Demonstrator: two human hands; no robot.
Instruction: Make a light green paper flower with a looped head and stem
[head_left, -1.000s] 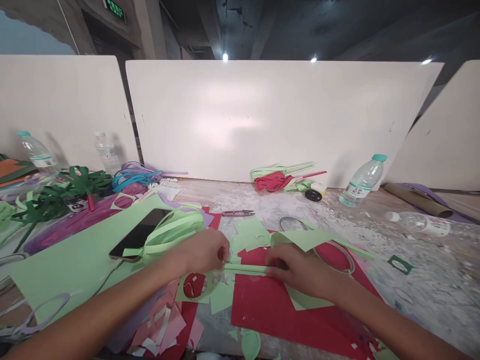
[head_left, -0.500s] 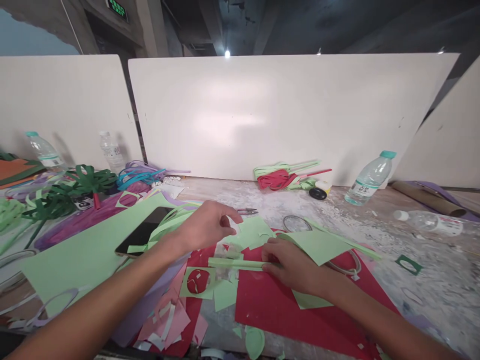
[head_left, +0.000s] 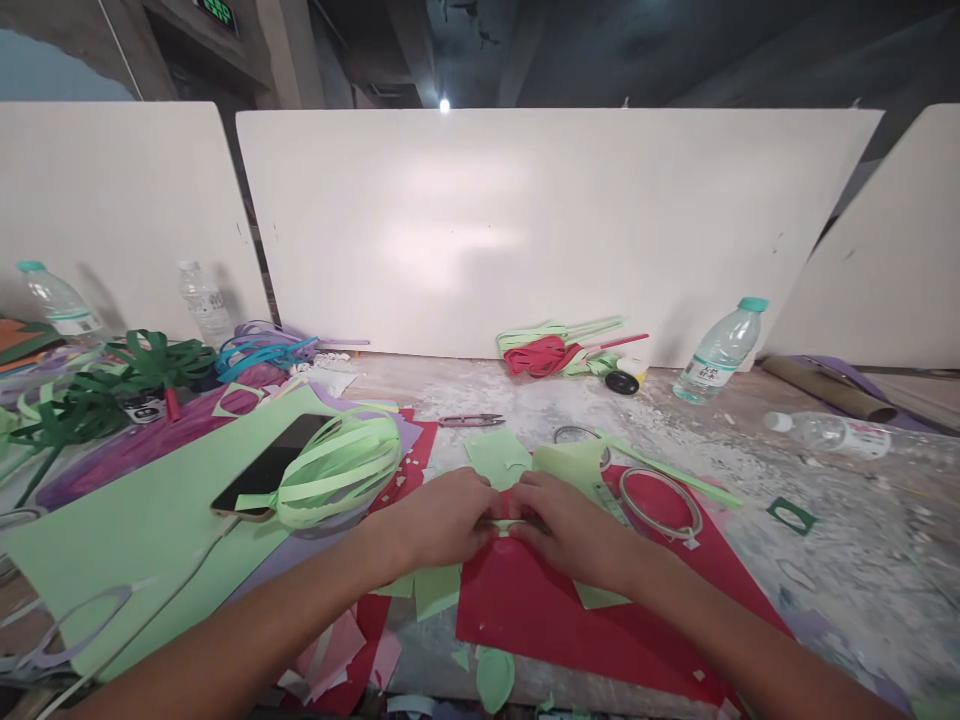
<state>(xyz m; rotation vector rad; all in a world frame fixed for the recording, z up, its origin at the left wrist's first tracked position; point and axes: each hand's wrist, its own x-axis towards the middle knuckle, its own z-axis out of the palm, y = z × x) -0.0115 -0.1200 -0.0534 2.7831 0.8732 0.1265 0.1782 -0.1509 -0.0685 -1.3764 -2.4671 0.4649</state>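
Your left hand (head_left: 439,522) and right hand (head_left: 568,527) meet over the red sheet (head_left: 540,620), each grip apparently pinched on a green paper strip (head_left: 504,524), mostly hidden between them.

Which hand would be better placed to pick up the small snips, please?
Probably the left hand: the snips lie on the table almost straight beyond it, while the right hand sits farther to the side. Both hands pinch the green strip between them.
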